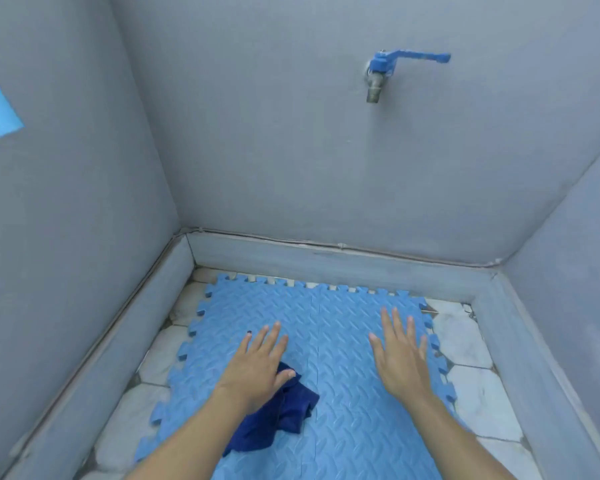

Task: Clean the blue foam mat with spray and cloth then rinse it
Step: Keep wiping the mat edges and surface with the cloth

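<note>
I see the mat [326,341] flat on the tiled floor [465,341], walls close on three sides. Left hand [257,368], fingers straight, over the cloth [278,420]; right hand [400,362] likewise spread (tap [378,71] above).

No writing, label, brand or number could be read anywhere; every surface in sight was bare of lettering.

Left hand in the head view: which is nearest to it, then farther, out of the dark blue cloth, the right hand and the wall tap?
From the left hand:
1. Dark blue cloth, under its palm.
2. Right hand, across the mat to the right.
3. Wall tap, high on the back wall.
</note>
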